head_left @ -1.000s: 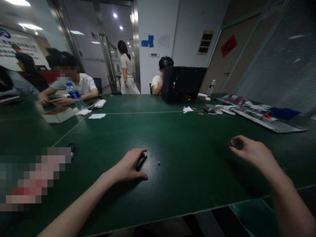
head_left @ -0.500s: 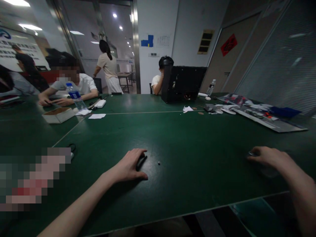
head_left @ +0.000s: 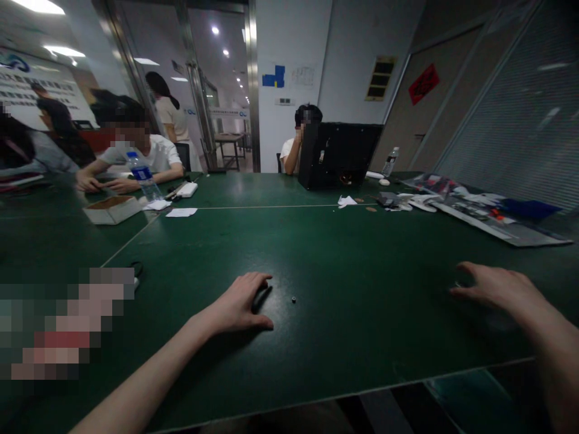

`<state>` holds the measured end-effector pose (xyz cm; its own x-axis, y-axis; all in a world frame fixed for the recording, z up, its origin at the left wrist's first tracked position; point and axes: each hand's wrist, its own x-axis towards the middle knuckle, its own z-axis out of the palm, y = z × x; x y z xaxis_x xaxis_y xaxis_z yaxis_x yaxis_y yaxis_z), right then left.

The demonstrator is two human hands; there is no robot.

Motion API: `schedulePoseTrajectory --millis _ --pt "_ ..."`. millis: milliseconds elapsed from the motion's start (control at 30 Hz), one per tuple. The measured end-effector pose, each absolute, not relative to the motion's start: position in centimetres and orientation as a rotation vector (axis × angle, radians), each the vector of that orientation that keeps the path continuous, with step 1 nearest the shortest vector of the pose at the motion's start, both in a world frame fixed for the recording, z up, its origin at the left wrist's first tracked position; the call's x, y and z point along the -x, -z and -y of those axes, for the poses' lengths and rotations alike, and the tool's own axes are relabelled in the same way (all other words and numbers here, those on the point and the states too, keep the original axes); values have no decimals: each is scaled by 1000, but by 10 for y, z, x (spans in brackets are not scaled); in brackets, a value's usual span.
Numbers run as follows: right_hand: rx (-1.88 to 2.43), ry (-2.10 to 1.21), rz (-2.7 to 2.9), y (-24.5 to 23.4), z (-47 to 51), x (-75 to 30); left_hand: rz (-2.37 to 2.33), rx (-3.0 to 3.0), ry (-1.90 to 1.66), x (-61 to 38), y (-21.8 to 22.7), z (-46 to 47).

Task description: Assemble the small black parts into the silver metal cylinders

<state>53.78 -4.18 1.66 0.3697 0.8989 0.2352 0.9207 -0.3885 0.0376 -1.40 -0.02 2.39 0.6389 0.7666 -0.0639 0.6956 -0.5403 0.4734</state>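
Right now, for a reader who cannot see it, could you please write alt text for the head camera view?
The left hand is open beside a tiny piece on a green table; the right hand, at the right, has a small blurred thing by its thumb. Farther back are a black device, a blue-capped bottle and other people.

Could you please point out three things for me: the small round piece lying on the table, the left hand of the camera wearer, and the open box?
Small round piece (head_left: 294, 299): head view, on its middle.
Left hand (head_left: 236, 306): head view, on the back of the hand.
Open box (head_left: 118, 213): head view, on its outer side wall.
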Motion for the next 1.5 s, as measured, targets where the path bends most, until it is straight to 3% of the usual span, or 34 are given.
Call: schedulePoseTrajectory --millis 133,333,600,733,933,1067,1500 --pt "2232 418 2056 -35 48 -457 -1165 -2376 -201 14 -23 0" --pt "1580 -269 2513 -42 43 -299 -1165 -2381 -190 11 -25 1" --pt "1308 -453 2676 -23 7 -223 -1144 -2427 -191 9 -29 1" --pt "1211 -634 2524 -10 3 -221 -1140 -2435 -201 9 -27 0" --pt "958 -1650 1686 4 7 -218 -1144 -2438 -204 8 -26 0" --pt "832 -2014 1214 11 5 -215 -1160 -2438 -207 7 -28 1" --pt "756 -2172 1114 18 4 -213 -1126 -2442 -213 9 -25 -1"
